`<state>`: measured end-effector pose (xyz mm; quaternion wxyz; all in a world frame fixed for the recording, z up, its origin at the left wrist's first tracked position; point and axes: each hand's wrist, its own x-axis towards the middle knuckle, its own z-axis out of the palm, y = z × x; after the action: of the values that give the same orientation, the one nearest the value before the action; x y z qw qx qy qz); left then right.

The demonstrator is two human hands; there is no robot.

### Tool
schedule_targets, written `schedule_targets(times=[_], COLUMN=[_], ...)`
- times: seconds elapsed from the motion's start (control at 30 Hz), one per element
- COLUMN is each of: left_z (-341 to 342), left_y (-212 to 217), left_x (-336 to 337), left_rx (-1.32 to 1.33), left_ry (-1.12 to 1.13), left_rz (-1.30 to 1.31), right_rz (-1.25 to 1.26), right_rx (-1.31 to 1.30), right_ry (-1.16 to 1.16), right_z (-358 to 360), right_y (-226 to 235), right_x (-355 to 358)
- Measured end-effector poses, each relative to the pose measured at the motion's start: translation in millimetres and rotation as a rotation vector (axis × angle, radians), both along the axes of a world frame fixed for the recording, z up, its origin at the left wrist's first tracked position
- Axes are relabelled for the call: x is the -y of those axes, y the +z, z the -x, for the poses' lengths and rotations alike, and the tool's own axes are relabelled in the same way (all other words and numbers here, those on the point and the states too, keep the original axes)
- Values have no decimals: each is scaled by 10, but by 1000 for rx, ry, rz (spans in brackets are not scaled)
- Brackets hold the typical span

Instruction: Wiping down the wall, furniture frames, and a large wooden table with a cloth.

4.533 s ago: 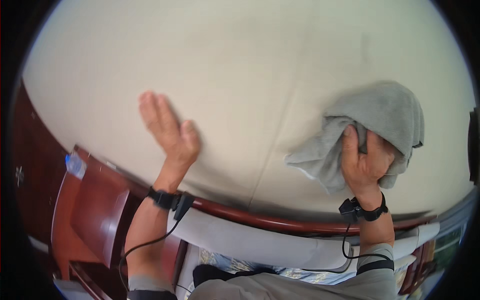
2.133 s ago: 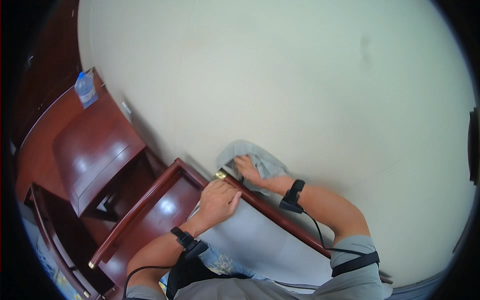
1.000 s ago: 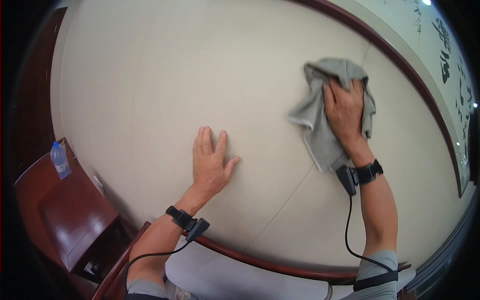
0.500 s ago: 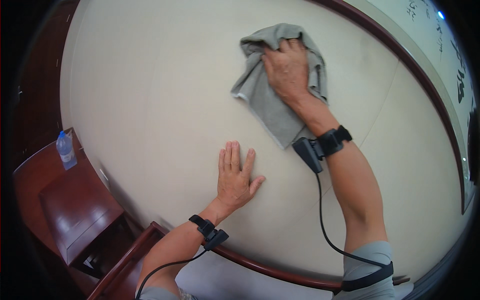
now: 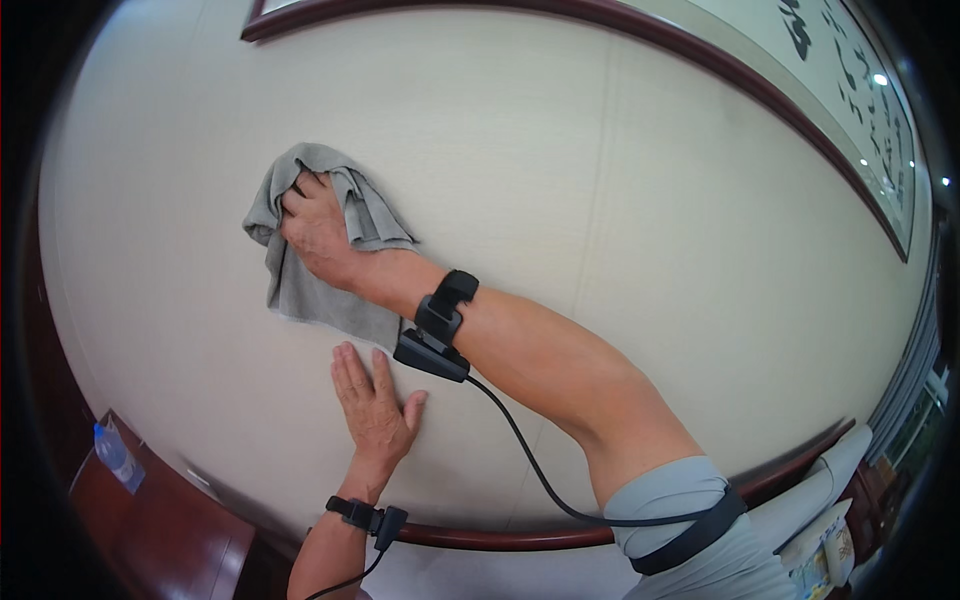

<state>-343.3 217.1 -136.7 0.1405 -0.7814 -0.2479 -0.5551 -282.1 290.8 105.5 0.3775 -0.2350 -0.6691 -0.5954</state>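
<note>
A grey cloth is pressed against the pale wall, bunched at its top and hanging loose below. My right hand grips it with curled fingers, the arm reaching across to the left. Just beneath the cloth's lower edge, my left hand lies flat on the wall, fingers stretched out and thumb apart, holding nothing. Each wrist wears a black strap with a small black device and a cable.
A dark-framed picture with brush writing hangs above and to the right. At lower left a plastic bottle stands on a reddish wooden table. A sofa with a wooden top rail runs along the wall's foot. A grey curtain hangs at far right.
My right hand has swept the cloth along the wall to the left, and it is now nearer my left hand. The view has turned; my left hand stays flat on the wall.
</note>
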Motion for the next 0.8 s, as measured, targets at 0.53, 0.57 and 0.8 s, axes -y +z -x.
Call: schedule_targets(times=[0.53, 0.57, 0.8], left_z=[-124, -153, -252], left_y=[273, 318, 628], left_x=[287, 260, 382], left_rx=[106, 131, 102], left_ry=[31, 35, -31], left_rz=[19, 42, -127], right_rz=[-91, -99, -111], right_rx=[-117, -85, -70], right_ry=[108, 93, 27], right_z=[-924, -975, -1294], right_y=[-609, -640, -747], right_x=[951, 983, 1446])
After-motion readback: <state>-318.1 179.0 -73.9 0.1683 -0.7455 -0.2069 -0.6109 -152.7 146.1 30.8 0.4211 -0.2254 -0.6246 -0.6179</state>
